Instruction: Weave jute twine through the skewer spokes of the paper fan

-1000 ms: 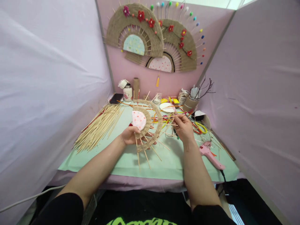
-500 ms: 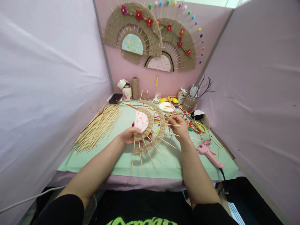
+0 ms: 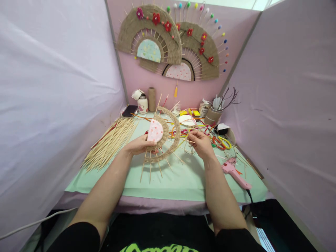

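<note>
Mint-green-topped table [image 3: 168,190] spreads before us | our left hand [image 3: 141,144]: grip closed on a half-round, tan cord-and-stick fan [image 3: 165,131] with pink-dotted white centre [image 3: 155,131], raised above the table | our right hand [image 3: 200,142]: grip pinched beside the fan's right-hand edge, we cannot tell on what | pink glue gun [image 3: 236,174] lies right

The person wears 1 black top [image 3: 157,225], which shows at the bottom middle of the frame. On it, a bright green print [image 3: 160,248] is cut by the lower edge. The left sleeve [image 3: 76,239], lower left, and the right sleeve [image 3: 233,239], lower right, are plain black; both 2 forearms are bare.
</note>
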Available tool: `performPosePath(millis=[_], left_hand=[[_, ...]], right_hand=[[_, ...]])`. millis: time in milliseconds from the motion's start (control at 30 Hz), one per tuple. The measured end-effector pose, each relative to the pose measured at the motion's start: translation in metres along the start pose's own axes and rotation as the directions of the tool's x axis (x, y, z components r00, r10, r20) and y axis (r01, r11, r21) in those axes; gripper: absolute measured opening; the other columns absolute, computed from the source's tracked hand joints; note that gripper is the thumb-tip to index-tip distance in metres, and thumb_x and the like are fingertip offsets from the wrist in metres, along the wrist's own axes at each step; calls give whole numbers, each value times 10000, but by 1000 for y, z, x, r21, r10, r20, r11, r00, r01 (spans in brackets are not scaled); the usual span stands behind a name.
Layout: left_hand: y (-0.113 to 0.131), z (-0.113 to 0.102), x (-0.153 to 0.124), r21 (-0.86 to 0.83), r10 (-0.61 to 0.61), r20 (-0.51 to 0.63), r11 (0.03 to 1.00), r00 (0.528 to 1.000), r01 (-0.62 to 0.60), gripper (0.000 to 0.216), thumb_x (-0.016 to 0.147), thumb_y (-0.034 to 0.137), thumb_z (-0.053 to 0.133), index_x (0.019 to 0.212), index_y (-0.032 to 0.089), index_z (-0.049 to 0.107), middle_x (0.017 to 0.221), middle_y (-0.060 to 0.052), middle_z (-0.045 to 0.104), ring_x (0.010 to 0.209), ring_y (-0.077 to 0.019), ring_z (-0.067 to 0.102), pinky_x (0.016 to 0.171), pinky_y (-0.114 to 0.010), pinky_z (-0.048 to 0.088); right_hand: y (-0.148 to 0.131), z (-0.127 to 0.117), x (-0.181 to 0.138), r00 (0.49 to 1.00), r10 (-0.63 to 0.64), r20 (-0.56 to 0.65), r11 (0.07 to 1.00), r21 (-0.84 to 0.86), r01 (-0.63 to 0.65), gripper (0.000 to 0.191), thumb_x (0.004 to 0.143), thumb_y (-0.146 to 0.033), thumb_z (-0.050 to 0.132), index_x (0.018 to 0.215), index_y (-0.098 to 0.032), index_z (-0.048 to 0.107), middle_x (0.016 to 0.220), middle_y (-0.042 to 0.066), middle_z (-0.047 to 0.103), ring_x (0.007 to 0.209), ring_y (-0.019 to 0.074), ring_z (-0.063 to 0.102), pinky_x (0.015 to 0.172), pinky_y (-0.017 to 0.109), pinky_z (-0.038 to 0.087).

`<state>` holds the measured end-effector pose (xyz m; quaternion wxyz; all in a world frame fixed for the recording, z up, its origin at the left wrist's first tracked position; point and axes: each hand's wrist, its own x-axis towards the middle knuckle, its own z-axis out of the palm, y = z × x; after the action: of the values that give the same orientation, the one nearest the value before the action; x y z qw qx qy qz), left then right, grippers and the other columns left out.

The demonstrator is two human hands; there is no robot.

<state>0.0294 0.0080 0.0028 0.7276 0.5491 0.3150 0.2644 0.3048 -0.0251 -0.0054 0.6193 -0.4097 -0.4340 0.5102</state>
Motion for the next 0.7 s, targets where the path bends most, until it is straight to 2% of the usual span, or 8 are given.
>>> performPosePath(millis=[200, 367, 467, 700], left_hand=[[2, 0, 3, 75, 6, -176, 997, 984, 7, 445, 644, 326, 770, 995, 163, 550, 882, -38, 660, 655, -138, 630, 630, -285, 497], [6, 0, 2, 107, -27, -309, 992, 951, 63, 446, 642, 349, 753, 1004, 183, 553, 819, -14, 664, 571, -118, 598, 562, -260, 475], [7, -1, 1, 98, -47, -310, 992, 949, 81, 449, 635, 344, 753, 1005, 192, 549, 812, -5, 666, 551, -113, 595, 537, -246, 467], [9, 2, -2, 58, -95, -219, 992, 971, 110, 390, 645, 379, 732, 922, 165, 559, 657, -7, 656, 446, -103, 543, 423, -202, 381]], right_hand=[[0, -7, 3, 998, 66, -7, 997, 44, -66, 289, 551, -272, 807, 759, -192, 623, 623, -31, 615, 523, 68, 481, 501, 208, 341], [-2, -12, 5, 1000, 2, -27, 1000, 10, -2, 294, 556, -253, 791, 780, -199, 609, 649, -23, 644, 550, 86, 508, 527, 223, 358], [-2, -14, 7, 996, -57, -69, 998, -18, 56, 291, 559, -277, 787, 776, -203, 607, 668, -18, 645, 603, 110, 553, 582, 243, 401], [-1, -19, 8, 970, -213, -119, 974, -100, 201, 255, 604, -293, 768, 792, -212, 616, 758, -17, 638, 708, 127, 592, 694, 266, 450]])
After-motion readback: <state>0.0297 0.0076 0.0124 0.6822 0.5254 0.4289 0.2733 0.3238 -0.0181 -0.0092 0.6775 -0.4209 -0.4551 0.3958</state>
